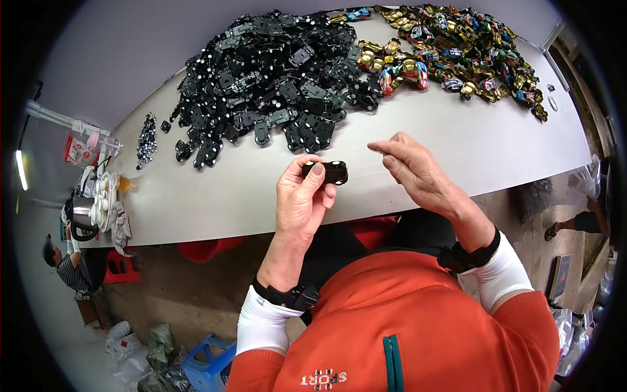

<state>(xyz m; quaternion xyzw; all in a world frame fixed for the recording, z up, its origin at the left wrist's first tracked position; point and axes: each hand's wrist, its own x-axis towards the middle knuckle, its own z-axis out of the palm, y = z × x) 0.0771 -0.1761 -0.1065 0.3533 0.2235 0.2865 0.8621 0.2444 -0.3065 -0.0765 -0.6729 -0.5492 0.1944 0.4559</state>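
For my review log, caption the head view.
Left hand holds a black chassis, right hand apart; dark heap and colourful heap beyond.

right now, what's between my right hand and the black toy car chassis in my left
In the head view, only pale grey tabletop shows between your right hand and the black toy car chassis.

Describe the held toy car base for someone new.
On the long pale table sits a big heap of black toy car bases. Below it in view, the left hand pinches one black base with whitish wheels. Unlike the heaped ones, it alone is held.
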